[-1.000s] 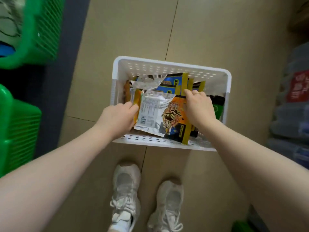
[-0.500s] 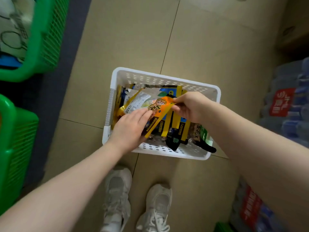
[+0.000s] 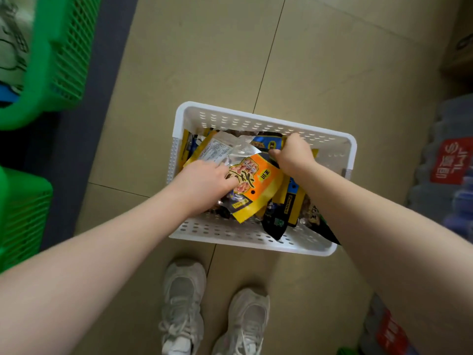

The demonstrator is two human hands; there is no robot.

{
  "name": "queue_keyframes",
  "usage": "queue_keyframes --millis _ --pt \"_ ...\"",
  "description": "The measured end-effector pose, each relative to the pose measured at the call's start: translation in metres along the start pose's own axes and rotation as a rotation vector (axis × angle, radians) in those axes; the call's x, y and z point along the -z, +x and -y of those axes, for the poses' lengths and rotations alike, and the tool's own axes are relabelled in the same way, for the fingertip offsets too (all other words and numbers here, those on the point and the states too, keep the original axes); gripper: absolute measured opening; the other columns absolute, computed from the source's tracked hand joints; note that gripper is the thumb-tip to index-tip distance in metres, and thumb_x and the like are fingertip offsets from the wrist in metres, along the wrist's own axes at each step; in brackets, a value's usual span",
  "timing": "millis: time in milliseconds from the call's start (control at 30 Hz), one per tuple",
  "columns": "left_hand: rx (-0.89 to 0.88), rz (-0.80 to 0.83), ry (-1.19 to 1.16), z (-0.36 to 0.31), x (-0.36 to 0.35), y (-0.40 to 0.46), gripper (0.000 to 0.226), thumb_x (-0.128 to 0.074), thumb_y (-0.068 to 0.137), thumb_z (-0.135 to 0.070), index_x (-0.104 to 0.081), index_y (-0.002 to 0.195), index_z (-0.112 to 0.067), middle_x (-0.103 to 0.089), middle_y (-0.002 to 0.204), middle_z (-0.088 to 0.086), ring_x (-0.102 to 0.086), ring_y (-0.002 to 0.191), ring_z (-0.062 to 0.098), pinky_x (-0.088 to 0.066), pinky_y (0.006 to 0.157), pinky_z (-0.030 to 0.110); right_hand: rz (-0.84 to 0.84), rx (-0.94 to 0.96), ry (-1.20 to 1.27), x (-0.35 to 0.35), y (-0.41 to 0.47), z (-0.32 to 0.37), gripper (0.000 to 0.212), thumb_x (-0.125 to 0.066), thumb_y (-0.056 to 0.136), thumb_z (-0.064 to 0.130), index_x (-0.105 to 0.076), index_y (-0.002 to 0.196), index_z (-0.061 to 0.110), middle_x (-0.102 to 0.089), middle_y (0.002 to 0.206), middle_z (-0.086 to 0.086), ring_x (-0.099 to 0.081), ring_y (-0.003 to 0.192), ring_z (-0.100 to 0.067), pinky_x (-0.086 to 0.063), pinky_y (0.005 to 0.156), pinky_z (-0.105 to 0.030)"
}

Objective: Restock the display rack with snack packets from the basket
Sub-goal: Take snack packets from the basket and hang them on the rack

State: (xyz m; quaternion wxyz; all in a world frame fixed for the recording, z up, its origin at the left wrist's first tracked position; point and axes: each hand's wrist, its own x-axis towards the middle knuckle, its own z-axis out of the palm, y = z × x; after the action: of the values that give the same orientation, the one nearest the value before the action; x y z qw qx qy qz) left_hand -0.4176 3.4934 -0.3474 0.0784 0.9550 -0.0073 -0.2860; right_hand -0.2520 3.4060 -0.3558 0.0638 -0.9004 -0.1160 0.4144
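A white perforated basket [image 3: 256,121] stands on the tiled floor in front of my feet, filled with several snack packets. An orange and yellow packet [image 3: 258,183] lies on top, with a silver-backed packet [image 3: 222,152] beside it at the left. My left hand [image 3: 207,180] lies over the orange packet's left side, fingers reaching under it. My right hand [image 3: 291,155] grips the top edges of packets at the basket's far side. Dark packets [image 3: 276,221] lie at the near right. The display rack is not in view.
Green plastic crates [image 3: 64,62] stand at the left, one behind the other [image 3: 23,213]. Wrapped packs of bottles with red labels [image 3: 450,162] line the right side. My white shoes [image 3: 184,303] stand just in front of the basket.
My right hand has moved up to the far side of the basket and closed on packet edges. My left hand has slid further onto the orange packet. The view has drawn closer.
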Motion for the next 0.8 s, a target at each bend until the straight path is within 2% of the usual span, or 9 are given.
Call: queue_keyframes --millis 133,200,300,400,500,600,667,733,800 --pt "-0.015 -0.208 -0.029 -0.004 -0.038 -0.002 0.044 -0.075 0.058 -0.001 -0.061 0.100 -0.003 -0.062 0.115 0.024 -0.064 0.093 0.038 -0.054 0.067 0.042 0.034 -0.145 0.324 -0.007 0.007 -0.012 0.035 -0.064 0.086 0.022 -0.054 0.115 0.005 -0.065 0.114 -0.013 -0.064 0.099 -0.029 -0.055 0.080 -0.039" --pt "0.049 -0.243 -0.018 -0.004 -0.051 -0.001 0.052 -0.079 0.050 -0.005 -0.060 0.099 -0.005 -0.065 0.115 0.022 -0.065 0.098 0.037 -0.055 0.074 0.043 0.130 -0.155 0.365 -0.007 0.006 -0.016 0.019 -0.061 0.088 0.024 -0.059 0.102 0.011 -0.068 0.109 -0.008 -0.066 0.096 -0.026 -0.055 0.081 -0.038" --pt "0.106 -0.290 -0.037 -0.005 -0.058 0.005 0.062 -0.076 0.053 -0.003 -0.054 0.111 -0.006 -0.060 0.123 0.024 -0.062 0.106 0.041 -0.053 0.082 0.047 0.161 -0.077 0.321 -0.003 0.005 -0.016 0.010 -0.056 0.091 0.026 -0.059 0.082 0.021 -0.069 0.104 -0.009 -0.064 0.088 -0.024 -0.055 0.084 -0.042" --pt "0.050 -0.429 -0.055 0.001 -0.050 0.004 0.044 -0.061 0.066 0.005 -0.059 0.109 -0.003 -0.065 0.116 0.023 -0.065 0.099 0.042 -0.055 0.077 0.048 0.114 -0.020 0.278 0.005 -0.004 -0.014 0.016 -0.054 0.092 0.028 -0.063 0.101 0.019 -0.069 0.105 -0.009 -0.065 0.094 -0.027 -0.056 0.086 -0.043" --pt "-0.057 -0.529 -0.078 0.009 -0.022 -0.013 0.034 -0.042 0.075 -0.001 -0.051 0.107 -0.009 -0.072 0.101 0.012 -0.069 0.088 0.031 -0.058 0.068 0.037 0.053 0.085 0.223 0.026 -0.029 -0.014 0.024 -0.052 0.093 0.024 -0.062 0.113 0.015 -0.068 0.111 -0.009 -0.063 0.099 -0.028 -0.052 0.089 -0.043" --pt "-0.121 -0.468 -0.105 0.007 0.009 -0.043 0.035 -0.044 0.073 -0.005 -0.045 0.108 -0.012 -0.072 0.089 0.006 -0.069 0.076 0.024 -0.056 0.054 0.030 0.038 0.176 0.226 0.064 -0.063 -0.009 0.023 -0.051 0.093 0.018 -0.061 0.113 0.013 -0.068 0.105 -0.007 -0.062 0.083 -0.021 -0.050 0.078 -0.033" --pt "-0.092 -0.347 -0.095 0.000 0.037 -0.068 0.049 -0.063 0.066 -0.005 -0.044 0.110 -0.014 -0.071 0.081 0.005 -0.068 0.067 0.023 -0.052 0.045 0.028 0.041 0.232 0.161 0.091 -0.088 -0.002 0.020 -0.050 0.093 0.015 -0.062 0.109 0.014 -0.069 0.105 -0.013 -0.059 0.083 -0.023 -0.045 0.075 -0.032" --pt "-0.028 -0.201 -0.118 -0.006 0.074 -0.097 0.061 -0.072 0.066 -0.003 -0.046 0.121 -0.013 -0.071 0.088 0.006 -0.068 0.072 0.024 -0.050 0.050 0.030 0.060 0.283 0.056 0.118 -0.119 0.006 0.018 -0.050 0.092 0.015 -0.062 0.106 0.013 -0.068 0.099 -0.016 -0.055 0.080 -0.022 -0.040 0.070 -0.029" --pt "0.087 -0.130 -0.152 -0.013 0.106 -0.131 0.058 -0.063 0.079 -0.005 -0.041 0.131 -0.015 -0.069 0.101 0.006 -0.067 0.086 0.026 -0.050 0.059 0.033 0.065 0.343 -0.064 0.144 -0.155 0.014 0.018 -0.050 0.092 0.014 -0.062 0.104 0.014 -0.064 0.088 -0.009 -0.052 0.078 -0.022 -0.038 0.068 -0.027"
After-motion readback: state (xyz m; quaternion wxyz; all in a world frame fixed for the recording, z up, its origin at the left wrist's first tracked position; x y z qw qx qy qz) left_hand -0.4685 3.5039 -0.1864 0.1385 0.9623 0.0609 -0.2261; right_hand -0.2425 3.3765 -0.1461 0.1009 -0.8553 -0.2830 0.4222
